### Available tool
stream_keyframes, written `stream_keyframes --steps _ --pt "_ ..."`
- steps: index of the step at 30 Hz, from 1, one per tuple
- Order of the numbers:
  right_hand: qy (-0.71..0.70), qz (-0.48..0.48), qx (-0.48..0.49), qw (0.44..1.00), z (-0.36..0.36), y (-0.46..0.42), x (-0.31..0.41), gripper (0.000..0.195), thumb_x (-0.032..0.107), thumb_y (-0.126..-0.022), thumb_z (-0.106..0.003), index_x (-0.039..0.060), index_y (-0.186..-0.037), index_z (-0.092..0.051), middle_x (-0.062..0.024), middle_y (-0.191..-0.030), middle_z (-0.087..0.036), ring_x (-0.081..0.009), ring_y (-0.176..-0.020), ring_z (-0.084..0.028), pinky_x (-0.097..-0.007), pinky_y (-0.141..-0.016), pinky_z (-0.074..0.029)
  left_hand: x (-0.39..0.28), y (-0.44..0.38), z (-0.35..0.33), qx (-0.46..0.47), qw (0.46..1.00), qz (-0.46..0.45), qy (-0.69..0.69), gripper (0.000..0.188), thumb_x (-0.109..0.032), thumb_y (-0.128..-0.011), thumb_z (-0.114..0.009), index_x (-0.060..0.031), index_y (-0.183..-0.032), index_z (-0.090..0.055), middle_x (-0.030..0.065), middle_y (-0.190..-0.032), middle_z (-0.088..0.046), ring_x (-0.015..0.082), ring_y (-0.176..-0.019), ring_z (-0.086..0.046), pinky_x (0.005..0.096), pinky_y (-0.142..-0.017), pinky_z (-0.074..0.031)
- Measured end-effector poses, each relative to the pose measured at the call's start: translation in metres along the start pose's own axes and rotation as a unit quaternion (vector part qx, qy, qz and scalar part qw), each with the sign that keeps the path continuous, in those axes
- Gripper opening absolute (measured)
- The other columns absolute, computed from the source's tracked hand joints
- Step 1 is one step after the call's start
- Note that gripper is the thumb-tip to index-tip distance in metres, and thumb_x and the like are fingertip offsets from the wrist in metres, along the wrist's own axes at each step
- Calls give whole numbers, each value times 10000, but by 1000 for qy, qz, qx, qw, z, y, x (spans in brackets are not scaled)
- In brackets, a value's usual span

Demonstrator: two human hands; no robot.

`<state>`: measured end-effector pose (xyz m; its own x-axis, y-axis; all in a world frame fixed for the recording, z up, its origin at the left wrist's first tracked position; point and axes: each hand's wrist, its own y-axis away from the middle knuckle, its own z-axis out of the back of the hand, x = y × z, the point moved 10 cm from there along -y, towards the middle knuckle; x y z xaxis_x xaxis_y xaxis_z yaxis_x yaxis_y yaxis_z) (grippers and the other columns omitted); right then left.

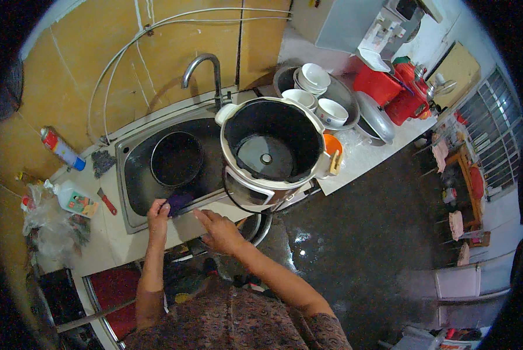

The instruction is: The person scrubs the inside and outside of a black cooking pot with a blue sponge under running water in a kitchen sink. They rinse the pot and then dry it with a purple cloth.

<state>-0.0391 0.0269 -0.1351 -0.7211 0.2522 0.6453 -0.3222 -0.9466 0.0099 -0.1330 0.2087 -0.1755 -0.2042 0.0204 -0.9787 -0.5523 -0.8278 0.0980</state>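
Note:
My left hand (158, 221) is at the front rim of the steel sink (130, 205), pinching a dark purple cloth (180, 204). Just right of it, my right hand (221, 232) hovers by the counter's front edge, fingers partly spread and nothing visible in them. Inside the sink rests a round dark pot (177, 158) with a thin metal rim. An electric cooker body (249, 186), lidless, straddles the sink's right side. Its dark interior shows a round heating plate (255, 153) with a small centre button.
A curved faucet (217, 74) rises behind the sink. White bowls (315, 77) fill a metal basin (353, 105) at right, near a metal lid (375, 114) and an orange cup (332, 144). Left are a spray can (62, 149), a white jug (75, 199) and a red-handled knife (107, 203).

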Motion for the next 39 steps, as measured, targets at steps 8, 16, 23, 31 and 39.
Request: stream_keyframes --steps 8,16,23,31,39 --pt "-118 -21 -94 988 -7 -77 12 1140 59 -665 -828 212 -1560 -139 -251 -1446 -416 -442 -1263 -484 -457 -1027 -456 -116 -2 42 42 982 -78 168 125 -96 -934 -584 -33 -1040 -597 -4 -961 -598 72 -869 -536 230 -806 -431" --pt "-436 -41 -136 889 -40 -147 6 634 -37 -812 -654 92 -1398 -451 -104 -1259 -593 -241 -1143 -579 -332 -999 -452 -132 -2 86 77 941 -61 323 197 -106 -923 -583 -15 -1097 -573 35 -999 -594 142 -929 -576 314 -896 -446" --pt "-612 -145 -189 754 -45 -166 17 638 -176 -747 -418 74 -1325 -518 -66 -1191 -618 -193 -1081 -601 -313 -951 -483 9 -49 126 32 979 102 172 305 -315 -977 -581 -78 -1166 -556 47 -1082 -597 165 -997 -586 345 -808 -503" --pt "-764 -222 -151 587 -53 -168 60 647 -143 -794 -392 102 -1391 -443 -98 -1238 -596 -241 -1107 -606 -371 -975 -502 17 -35 59 189 813 151 530 657 -533 -940 -568 -118 -1432 -443 110 -1401 -527 276 -1274 -517 467 -958 -501" --pt "-449 -129 -110 877 -89 -186 -16 710 -35 -841 -469 145 -1512 -320 -125 -1288 -580 -289 -1136 -591 -419 -962 -510 7 -57 86 11 941 66 331 401 -261 -894 -678 -76 -1233 -570 89 -1189 -605 209 -1089 -588 344 -950 -478"
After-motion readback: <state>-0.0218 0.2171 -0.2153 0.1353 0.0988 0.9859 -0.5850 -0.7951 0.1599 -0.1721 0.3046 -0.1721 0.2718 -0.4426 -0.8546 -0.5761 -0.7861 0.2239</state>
